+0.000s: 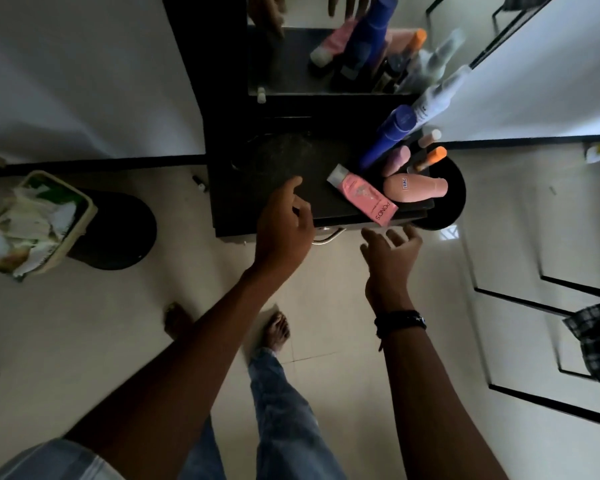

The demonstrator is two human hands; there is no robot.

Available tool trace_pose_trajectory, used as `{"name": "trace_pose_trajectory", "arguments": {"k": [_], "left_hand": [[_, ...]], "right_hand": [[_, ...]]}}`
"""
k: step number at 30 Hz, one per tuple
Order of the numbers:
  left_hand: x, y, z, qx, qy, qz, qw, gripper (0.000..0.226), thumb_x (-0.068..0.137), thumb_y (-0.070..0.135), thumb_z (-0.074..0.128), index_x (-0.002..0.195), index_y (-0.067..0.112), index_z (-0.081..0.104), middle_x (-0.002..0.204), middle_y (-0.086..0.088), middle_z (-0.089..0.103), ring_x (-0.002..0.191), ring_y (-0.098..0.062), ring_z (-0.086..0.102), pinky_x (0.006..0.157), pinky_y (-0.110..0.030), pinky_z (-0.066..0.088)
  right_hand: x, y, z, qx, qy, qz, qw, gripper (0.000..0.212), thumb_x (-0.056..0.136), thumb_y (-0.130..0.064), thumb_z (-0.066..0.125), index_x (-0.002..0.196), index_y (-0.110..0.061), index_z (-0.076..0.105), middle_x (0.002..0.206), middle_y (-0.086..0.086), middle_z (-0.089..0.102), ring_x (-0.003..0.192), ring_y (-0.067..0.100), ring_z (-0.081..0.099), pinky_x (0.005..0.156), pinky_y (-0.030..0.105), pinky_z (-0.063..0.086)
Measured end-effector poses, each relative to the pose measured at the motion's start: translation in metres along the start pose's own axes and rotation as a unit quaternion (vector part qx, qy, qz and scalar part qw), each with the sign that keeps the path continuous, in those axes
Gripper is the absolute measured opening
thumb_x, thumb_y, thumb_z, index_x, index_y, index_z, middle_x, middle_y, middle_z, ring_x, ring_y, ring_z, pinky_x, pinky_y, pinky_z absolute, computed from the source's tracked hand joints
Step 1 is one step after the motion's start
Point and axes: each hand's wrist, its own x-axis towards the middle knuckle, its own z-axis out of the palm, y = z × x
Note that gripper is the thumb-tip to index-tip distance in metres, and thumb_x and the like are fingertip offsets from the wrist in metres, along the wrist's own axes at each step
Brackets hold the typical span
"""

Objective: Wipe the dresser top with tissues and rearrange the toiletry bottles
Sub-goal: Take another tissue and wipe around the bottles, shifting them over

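The dark dresser top [274,161] is bare on its left half. At its right lie a pink Ponds tube [362,194] and a peach bottle [414,188] on their sides. Behind them stand a blue bottle [385,138], a white spray bottle [433,98], an orange-capped bottle [430,159] and a pink bottle [397,161]. My left hand [284,223] hovers over the front edge with loose fingers, holding nothing. My right hand [390,258] is spread in front of the dresser below the pink tube, empty. No tissue is in either hand.
A mirror [326,46] behind the dresser reflects the bottles. A bin [80,209] full of crumpled tissues sits on a black round stool at the left. A drawer handle [328,237] shows under the front edge. Another black round stool [454,195] sits at the dresser's right.
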Motion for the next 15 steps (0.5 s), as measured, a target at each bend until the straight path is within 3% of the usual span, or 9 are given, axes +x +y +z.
{"name": "trace_pose_trajectory", "arguments": {"k": [3, 7, 11, 15], "left_hand": [[-0.007, -0.019, -0.031, 0.039, 0.068, 0.049, 0.996, 0.032, 0.095, 0.015, 0.052, 0.126, 0.009, 0.053, 0.109, -0.008, 0.059, 0.088, -0.012, 0.056, 0.071, -0.011, 0.045], [-0.017, -0.054, -0.074, 0.094, 0.150, 0.030, 0.984, 0.029, 0.095, 0.019, 0.053, 0.120, 0.007, 0.057, 0.110, -0.012, 0.058, 0.093, -0.019, 0.056, 0.071, -0.020, 0.042], [-0.015, -0.112, -0.112, 0.122, 0.106, -0.034, 0.986, 0.038, 0.093, 0.020, 0.056, 0.128, 0.007, 0.050, 0.119, -0.016, 0.054, 0.102, -0.026, 0.055, 0.077, -0.027, 0.044], [0.002, -0.184, -0.144, 0.128, 0.067, -0.089, 0.986, 0.047, 0.091, 0.020, 0.058, 0.134, 0.010, 0.045, 0.130, -0.016, 0.050, 0.118, -0.032, 0.050, 0.093, -0.040, 0.046]], "right_hand": [[-0.023, 0.026, 0.019, -0.050, 0.006, 0.035, 0.998, 0.065, 0.082, -0.001, 0.067, 0.134, -0.012, 0.031, 0.121, 0.011, 0.048, 0.114, 0.033, 0.057, 0.096, 0.048, 0.053], [-0.065, 0.074, 0.055, -0.174, -0.071, 0.083, 0.979, 0.062, 0.081, -0.009, 0.069, 0.130, -0.004, 0.031, 0.121, 0.025, 0.053, 0.105, 0.035, 0.058, 0.096, 0.051, 0.051], [-0.102, 0.114, 0.108, -0.288, -0.233, 0.109, 0.923, 0.054, 0.085, -0.016, 0.072, 0.127, -0.002, 0.041, 0.095, 0.014, 0.068, 0.093, 0.024, 0.059, 0.101, 0.047, 0.047], [-0.109, 0.151, 0.181, -0.344, -0.334, 0.037, 0.877, 0.056, 0.088, -0.020, 0.069, 0.134, -0.012, 0.039, 0.119, 0.011, 0.063, 0.106, 0.024, 0.062, 0.096, 0.039, 0.052]]}}
